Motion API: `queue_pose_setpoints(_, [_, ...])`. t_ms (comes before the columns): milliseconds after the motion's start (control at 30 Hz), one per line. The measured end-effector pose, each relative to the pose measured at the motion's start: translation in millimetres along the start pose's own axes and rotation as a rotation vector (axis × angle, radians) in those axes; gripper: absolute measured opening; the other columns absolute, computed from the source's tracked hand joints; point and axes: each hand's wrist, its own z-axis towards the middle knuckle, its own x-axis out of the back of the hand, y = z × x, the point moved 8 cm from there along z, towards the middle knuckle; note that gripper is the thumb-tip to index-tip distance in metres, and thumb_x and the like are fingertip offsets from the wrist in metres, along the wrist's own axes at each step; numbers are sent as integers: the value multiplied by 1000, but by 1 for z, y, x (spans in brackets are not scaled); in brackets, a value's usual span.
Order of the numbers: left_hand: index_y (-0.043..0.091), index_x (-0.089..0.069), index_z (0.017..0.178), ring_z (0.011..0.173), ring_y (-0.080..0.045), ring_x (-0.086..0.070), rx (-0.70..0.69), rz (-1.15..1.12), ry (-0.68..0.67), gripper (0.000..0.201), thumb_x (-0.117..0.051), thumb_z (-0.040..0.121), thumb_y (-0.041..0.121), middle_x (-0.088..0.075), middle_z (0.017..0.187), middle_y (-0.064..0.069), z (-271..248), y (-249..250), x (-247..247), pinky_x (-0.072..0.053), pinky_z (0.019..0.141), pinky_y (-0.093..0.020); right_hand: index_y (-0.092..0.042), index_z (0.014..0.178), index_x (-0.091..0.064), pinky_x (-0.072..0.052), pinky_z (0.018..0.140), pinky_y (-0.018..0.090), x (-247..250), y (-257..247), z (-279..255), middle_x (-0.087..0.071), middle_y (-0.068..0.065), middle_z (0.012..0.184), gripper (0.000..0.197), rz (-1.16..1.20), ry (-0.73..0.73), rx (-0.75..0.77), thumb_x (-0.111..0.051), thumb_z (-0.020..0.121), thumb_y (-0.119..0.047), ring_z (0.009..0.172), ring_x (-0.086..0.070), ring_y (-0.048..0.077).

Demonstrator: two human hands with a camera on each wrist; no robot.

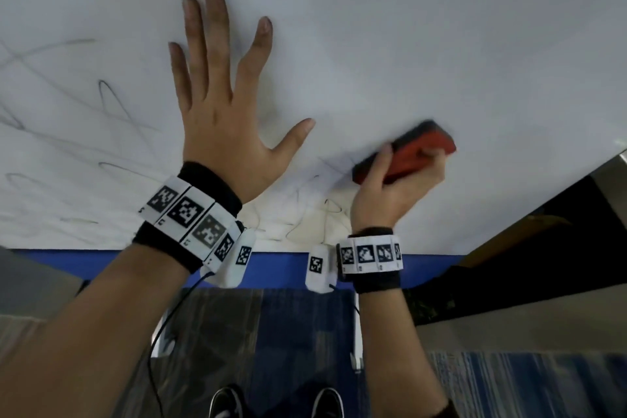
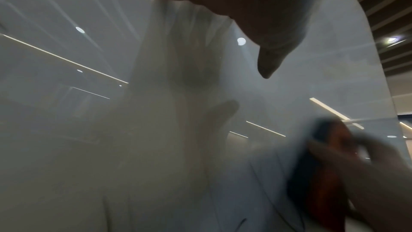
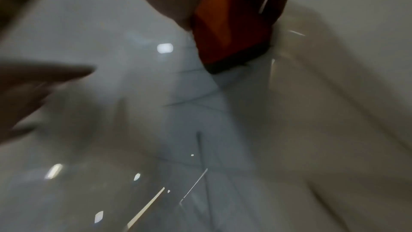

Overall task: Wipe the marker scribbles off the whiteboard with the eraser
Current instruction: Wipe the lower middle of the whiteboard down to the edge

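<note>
The whiteboard [image 1: 407, 27] fills the upper head view. Grey marker scribbles [image 1: 68, 132] cover its left side, and fainter scribbles [image 1: 315, 204] run between my two wrists. My left hand [image 1: 220, 85] lies flat on the board with its fingers spread. My right hand [image 1: 397, 187] grips a red eraser [image 1: 412, 149] with a black felt face, pressed against the board at lower right. The eraser [image 3: 227, 24] shows blurred in the right wrist view, and the eraser [image 2: 323, 174] shows blurred at the lower right of the left wrist view.
A blue strip [image 1: 281, 268] runs along the whiteboard's bottom edge. Below it lie blue patterned carpet [image 1: 509, 383] and my black shoes [image 1: 227, 400]. The board's right edge [image 1: 576, 173] meets a dark area with a brown surface behind.
</note>
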Motion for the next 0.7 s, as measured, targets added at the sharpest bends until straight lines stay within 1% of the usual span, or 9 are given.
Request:
queue_pose_setpoints(67, [14,-27,156,150,-51,-8,-9,-6,-2,90,-58,89,66,-12,160,-36,-1,-2,2,-10,122,-61,-9,123,-49,-34,97,21,-22,-51,3,-49,22,123,42,-96,-114,266,-74,89,-14,110,-46,26])
queue_pose_setpoints(133, [17,-28,157,152,-47,-8,-37,5,-9,86,-60,90,61,-12,161,-31,-3,-9,6,-11,123,-58,-17,120,-48,-34,99,23,-24,-60,2,-49,27,123,43,-166,-142,376,-76,88,-15,110,-45,30])
queue_pose_setpoints(200, [21,-28,157,154,-41,-7,-80,30,-34,82,-60,92,57,-11,164,-26,-5,-16,9,-11,124,-55,-18,118,-50,-34,103,21,-13,-29,-4,-48,29,124,42,-251,-205,433,-77,86,-14,112,-44,30])
queue_pose_setpoints(267, [24,-25,158,155,-37,-6,-121,77,-70,80,-59,92,55,-9,165,-22,-5,-25,10,-9,124,-56,-19,114,-51,-46,100,36,4,25,-14,-45,26,126,34,-360,-338,455,-73,87,-18,112,-45,34])
queue_pose_setpoints(333, [25,-22,159,155,-35,-5,-151,120,-96,81,-57,93,54,-8,166,-20,-4,-30,10,-9,124,-58,-22,110,-53,-54,88,53,21,77,-28,-43,20,128,24,-539,-530,520,-66,90,-26,111,-48,41])
queue_pose_setpoints(400, [25,-20,159,155,-37,-5,-163,145,-107,83,-57,92,55,-8,165,-21,-3,-31,8,-8,124,-59,-27,107,-56,-54,84,57,32,100,-32,-44,18,126,23,-679,-642,706,-67,89,-19,106,-51,45])
queue_pose_setpoints(500, [21,-23,159,153,-42,-9,-155,144,-103,84,-57,91,58,-12,163,-26,-3,-28,4,-9,123,-61,-32,105,-61,-51,88,54,27,57,-12,-47,15,125,38,-629,-593,1018,-77,82,-6,109,-48,40])
queue_pose_setpoints(600, [17,-29,157,150,-48,-16,-113,118,-44,83,-54,92,63,-19,160,-32,-5,-24,1,-11,121,-65,-31,104,-69,-52,89,54,12,-16,14,-49,9,128,28,-457,-480,1127,-72,89,-7,114,-43,36])
queue_pose_setpoints(700, [14,-33,154,148,-50,-21,-49,86,23,84,-50,93,69,-24,157,-32,-7,-20,-4,-13,120,-66,-31,104,-76,-54,84,52,1,-33,19,-54,8,127,32,-346,-454,1243,-77,86,-5,112,-47,33])
